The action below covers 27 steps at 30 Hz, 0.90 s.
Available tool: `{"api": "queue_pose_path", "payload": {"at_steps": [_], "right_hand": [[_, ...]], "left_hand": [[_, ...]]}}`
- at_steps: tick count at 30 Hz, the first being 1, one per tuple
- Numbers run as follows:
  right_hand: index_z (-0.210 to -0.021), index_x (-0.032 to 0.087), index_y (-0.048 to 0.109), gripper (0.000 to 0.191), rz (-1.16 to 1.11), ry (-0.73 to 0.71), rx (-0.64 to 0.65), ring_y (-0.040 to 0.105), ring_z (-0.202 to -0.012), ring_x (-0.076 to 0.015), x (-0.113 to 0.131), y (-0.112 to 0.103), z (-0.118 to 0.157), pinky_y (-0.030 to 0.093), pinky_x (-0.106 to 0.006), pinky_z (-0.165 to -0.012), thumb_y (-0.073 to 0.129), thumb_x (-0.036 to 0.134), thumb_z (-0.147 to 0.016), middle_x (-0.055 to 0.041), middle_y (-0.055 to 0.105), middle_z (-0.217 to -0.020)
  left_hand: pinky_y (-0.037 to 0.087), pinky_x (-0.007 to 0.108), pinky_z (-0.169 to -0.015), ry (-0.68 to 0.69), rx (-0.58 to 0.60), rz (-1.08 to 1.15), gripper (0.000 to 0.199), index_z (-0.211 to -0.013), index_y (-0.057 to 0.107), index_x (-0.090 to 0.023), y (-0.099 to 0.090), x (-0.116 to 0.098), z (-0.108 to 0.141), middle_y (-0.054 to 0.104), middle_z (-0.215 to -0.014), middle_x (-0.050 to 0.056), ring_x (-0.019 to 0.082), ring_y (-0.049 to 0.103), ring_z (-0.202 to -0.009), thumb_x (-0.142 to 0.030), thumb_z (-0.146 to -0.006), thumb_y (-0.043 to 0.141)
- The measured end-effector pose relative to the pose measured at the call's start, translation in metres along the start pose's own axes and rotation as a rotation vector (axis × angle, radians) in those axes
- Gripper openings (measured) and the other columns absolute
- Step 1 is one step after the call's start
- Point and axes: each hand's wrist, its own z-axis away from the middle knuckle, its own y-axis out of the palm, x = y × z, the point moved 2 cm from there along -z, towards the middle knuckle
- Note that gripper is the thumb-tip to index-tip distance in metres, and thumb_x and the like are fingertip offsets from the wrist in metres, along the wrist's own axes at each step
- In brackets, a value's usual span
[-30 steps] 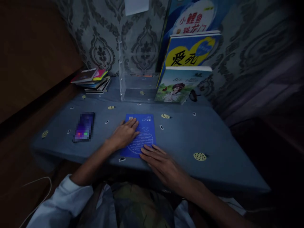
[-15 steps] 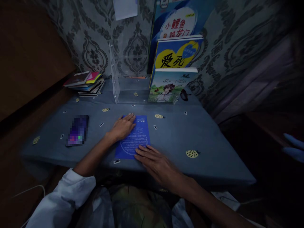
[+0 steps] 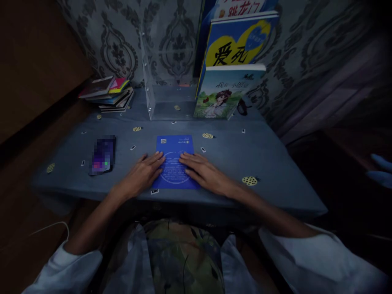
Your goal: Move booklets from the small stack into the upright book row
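On the table, a blue sheet, laid lengthwise away, is touched at opposite sides by open left hand and right hand.

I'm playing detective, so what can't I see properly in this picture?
In the head view:
Blue sheet: small print too tiny to read.
Its sides: partly under the left hand and right hand.
Phone: screen blurred into squares.
Back book: top cut off by the top edge.
Blue thing: cut off by the right edge.
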Motion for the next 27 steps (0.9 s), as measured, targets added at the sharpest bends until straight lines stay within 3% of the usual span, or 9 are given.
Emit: {"api": "queue_pose_path", "payload": {"at_steps": [5, 12, 16, 20, 23, 27], "right_hand": [[-0.150, 0.018, 0.049, 0.049, 0.091, 0.074, -0.058, 0.034, -0.150, -0.0267, -0.025, -0.005, -0.015, 0.030, -0.057, -0.123, 0.039, 0.033, -0.105, -0.0135, 0.045, -0.158], [-0.151, 0.022, 0.048, 0.046, 0.138, -0.002, -0.035, 0.036, -0.149, -0.0270, 0.011, 0.004, 0.030, 0.028, -0.060, -0.122, 0.041, 0.034, -0.106, -0.0114, 0.048, -0.156], [-0.153, 0.023, 0.044, 0.052, 0.130, -0.080, -0.005, 0.037, -0.149, -0.0277, 0.034, 0.008, 0.059, 0.026, -0.062, -0.122, 0.052, 0.038, -0.104, -0.0114, 0.050, -0.154], [-0.154, 0.025, 0.042, 0.062, 0.088, -0.136, 0.018, 0.037, -0.148, -0.0296, 0.040, 0.008, 0.074, 0.025, -0.064, -0.122, 0.065, 0.037, -0.098, -0.0118, 0.050, -0.154], [-0.154, 0.028, 0.043, 0.058, 0.029, -0.134, -0.003, 0.044, -0.145, -0.0269, 0.034, 0.005, 0.078, 0.030, -0.060, -0.121, 0.061, 0.026, -0.098, -0.0099, 0.054, -0.151], [-0.145, 0.028, 0.055, 0.048, -0.119, -0.067, -0.152, 0.057, -0.134, -0.0253, 0.023, -0.005, 0.075, 0.044, -0.053, -0.115, 0.053, 0.018, -0.098, -0.0086, 0.063, -0.142]], "left_hand": [[0.033, 0.053, -0.121, 0.032, -0.012, -0.005, 0.047, -0.150, 0.045, -0.018, -0.001, -0.024, 0.032, 0.044, -0.158, 0.013, 0.025, 0.041, -0.148, -0.036, -0.107, 0.036], [0.035, 0.057, -0.120, 0.112, -0.076, -0.082, 0.067, -0.153, 0.039, -0.016, 0.008, -0.045, 0.060, 0.041, -0.159, 0.018, 0.029, 0.041, -0.148, -0.054, -0.100, 0.051], [0.039, 0.056, -0.118, 0.154, -0.149, -0.155, 0.052, -0.150, 0.042, -0.013, 0.018, -0.050, 0.067, 0.047, -0.155, 0.019, 0.029, 0.044, -0.146, -0.035, -0.103, 0.050], [0.048, 0.050, -0.113, 0.215, -0.243, -0.129, 0.045, -0.144, 0.052, -0.016, 0.019, -0.053, 0.069, 0.061, -0.143, 0.015, 0.027, 0.054, -0.138, -0.012, -0.101, 0.043], [0.058, 0.045, -0.102, 0.254, -0.323, -0.023, 0.044, -0.142, 0.055, -0.018, 0.009, -0.057, 0.067, 0.070, -0.132, 0.013, 0.027, 0.064, -0.127, -0.011, -0.100, 0.044], [0.061, 0.036, -0.097, 0.292, -0.510, 0.229, 0.045, -0.145, 0.053, -0.020, -0.017, -0.069, 0.060, 0.074, -0.122, 0.012, 0.022, 0.070, -0.118, -0.011, -0.102, 0.044]]}}
